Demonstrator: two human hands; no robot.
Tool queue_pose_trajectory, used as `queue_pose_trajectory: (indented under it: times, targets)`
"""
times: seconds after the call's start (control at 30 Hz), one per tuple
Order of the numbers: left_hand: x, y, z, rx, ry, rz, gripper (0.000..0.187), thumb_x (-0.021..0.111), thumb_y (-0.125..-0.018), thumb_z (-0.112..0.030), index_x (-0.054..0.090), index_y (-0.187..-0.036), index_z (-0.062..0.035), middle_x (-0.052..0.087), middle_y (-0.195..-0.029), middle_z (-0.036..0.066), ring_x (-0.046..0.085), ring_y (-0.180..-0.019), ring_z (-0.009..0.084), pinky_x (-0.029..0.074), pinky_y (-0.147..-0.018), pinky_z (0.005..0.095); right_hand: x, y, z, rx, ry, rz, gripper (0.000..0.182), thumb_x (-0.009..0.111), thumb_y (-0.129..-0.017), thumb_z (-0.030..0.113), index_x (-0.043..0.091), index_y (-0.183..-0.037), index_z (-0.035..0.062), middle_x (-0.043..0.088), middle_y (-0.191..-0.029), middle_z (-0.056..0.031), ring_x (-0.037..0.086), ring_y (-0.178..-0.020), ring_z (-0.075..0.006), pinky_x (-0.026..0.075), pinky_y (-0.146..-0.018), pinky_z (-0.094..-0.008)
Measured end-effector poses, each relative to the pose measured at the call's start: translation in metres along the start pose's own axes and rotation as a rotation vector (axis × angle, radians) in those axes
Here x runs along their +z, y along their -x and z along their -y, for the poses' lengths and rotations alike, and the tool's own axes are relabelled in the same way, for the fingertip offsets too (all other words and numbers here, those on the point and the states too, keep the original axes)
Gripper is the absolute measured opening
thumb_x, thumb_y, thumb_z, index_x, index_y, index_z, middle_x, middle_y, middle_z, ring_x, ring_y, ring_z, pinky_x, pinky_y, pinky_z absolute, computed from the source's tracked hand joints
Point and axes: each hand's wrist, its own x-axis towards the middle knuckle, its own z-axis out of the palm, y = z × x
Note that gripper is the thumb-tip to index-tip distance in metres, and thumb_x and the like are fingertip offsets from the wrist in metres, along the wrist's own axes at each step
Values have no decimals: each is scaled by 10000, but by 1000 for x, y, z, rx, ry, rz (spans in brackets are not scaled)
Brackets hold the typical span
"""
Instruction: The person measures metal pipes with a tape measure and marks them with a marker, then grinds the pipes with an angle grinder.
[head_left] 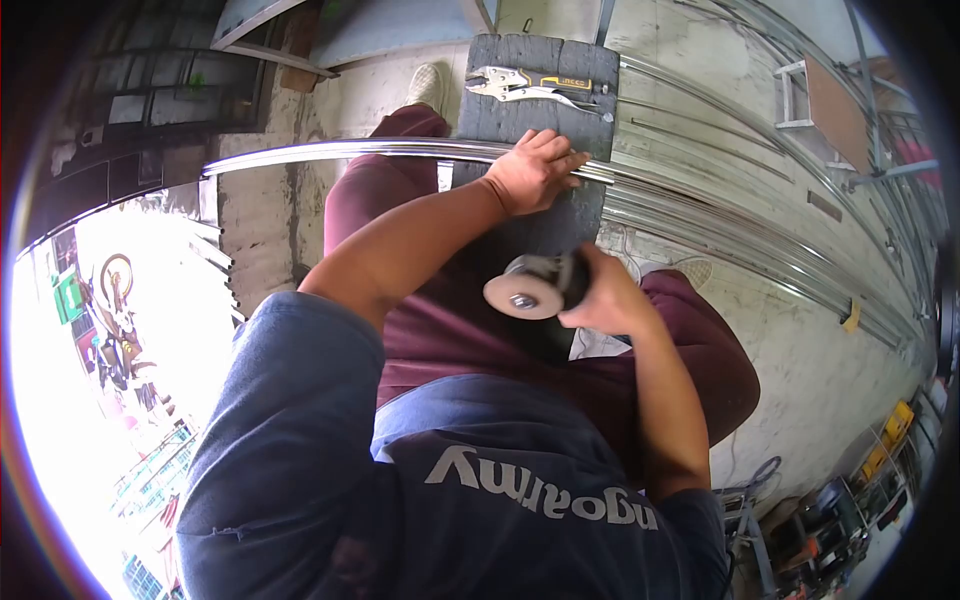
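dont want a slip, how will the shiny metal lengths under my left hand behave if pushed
The shiny metal lengths look stiff, though their long, thin span might flex at the ends. Their smooth, glossy surface suggests they could slide easily.

My bare left arm comes out of a navy-blue short sleeve, elbow bent, forearm angled forward and inward. My left hand is back-up, fingers bent and close together. My bare right arm bends at the elbow too, and my right hand, nearer my body, turns inward, its grip curled closed, the fingers mostly hidden.
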Motion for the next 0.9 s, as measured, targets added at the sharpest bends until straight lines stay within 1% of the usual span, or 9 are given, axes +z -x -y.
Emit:
queue_pose_trajectory:
  times: [0.23, 0.5, 0.67, 0.73, 0.77, 0.8, 0.83, 0.87, 0.9]
  targets:
    - [-3, -5, 7, 79, 107, -39, 533, 864, -875, -208, 740, -1376, -72, 618, -1096, 132, 616, -1056, 375, 533, -982, 478, 38, -25, 23, -120, 423, 152, 833, 964, -595, 274, 706, -1324, -38, 656, -1348, -250, 632, -1297, -430, 524, -1139, -483]
    - [-1, -3, 0, 54, -24, -48, 484, 831, -920, -300, 753, -1356, -106, 654, -1113, 101, 640, -1055, 330, 543, -961, 449, 40, -32, 3, -299, 488, -64, 734, 955, -748, 327, 726, -1370, 12, 696, -1408, -237, 645, -1291, -427, 503, -1152, -515]
    - [0, -3, -3, 43, -65, -112, 486, 860, -917, -373, 772, -1321, -117, 659, -1065, 90, 655, -992, 318, 560, -905, 448, -13, -11, -10, -46, -189, -158, 615, 931, -834, 307, 765, -1361, 37, 766, -1280, -145, 700, -1224, -313, 539, -1082, -437]
    - [0, -2, -3, 24, -59, -118, 471, 860, -921, -393, 784, -1297, -120, 657, -1053, 88, 661, -998, 313, 561, -903, 450, -62, -2, -80, 120, -630, -539, 257, 786, -985, 251, 740, -1162, 70, 760, -1094, -82, 736, -1113, -296, 566, -1022, -396]
    - [2, -1, -3, 10, -62, -113, 464, 860, -923, -402, 789, -1286, -121, 656, -1047, 87, 664, -1001, 311, 561, -902, 451, -87, 5, -135, 89, -1206, -664, 320, 798, -999, 301, 652, -1179, 81, 738, -1104, -108, 735, -1105, -324, 583, -1034, -474]
    - [2, 1, -3, 14, -66, -124, 461, 858, -924, -404, 789, -1281, -119, 656, -1048, 87, 666, -1007, 309, 562, -909, 448, -118, 20, -127, 136, -1568, -921, 673, 805, -1006, 411, 520, -1491, 43, 672, -1358, -203, 666, -1272, -393, 541, -1126, -593]
    - [4, -1, -2, 25, -67, -140, 459, 856, -925, -406, 790, -1276, -118, 656, -1050, 86, 668, -1013, 307, 563, -916, 445, -149, 32, -162, -35, -1977, -880, 1014, 790, -997, 532, 279, -1694, 1, 497, -1595, -275, 506, -1463, -468, 395, -1255, -684]
    - [4, -2, -1, 30, -68, -145, 451, 853, -927, -407, 792, -1266, -116, 656, -1049, 85, 670, -1007, 307, 566, -918, 444, -168, 37, -182, -228, -1971, -938, 1152, 757, -995, 583, 144, -1745, -41, 343, -1707, -310, 359, -1561, -504, 252, -1332, -691]
    - [4, -1, -2, 30, -71, -148, 443, 849, -929, -408, 793, -1257, -114, 657, -1049, 83, 673, -1002, 306, 568, -920, 442, -186, 43, -216, -380, -1862, -879, 1113, 753, -979, 591, 204, -1732, -18, 312, -1739, -336, 306, -1623, -494, 189, -1350, -688]
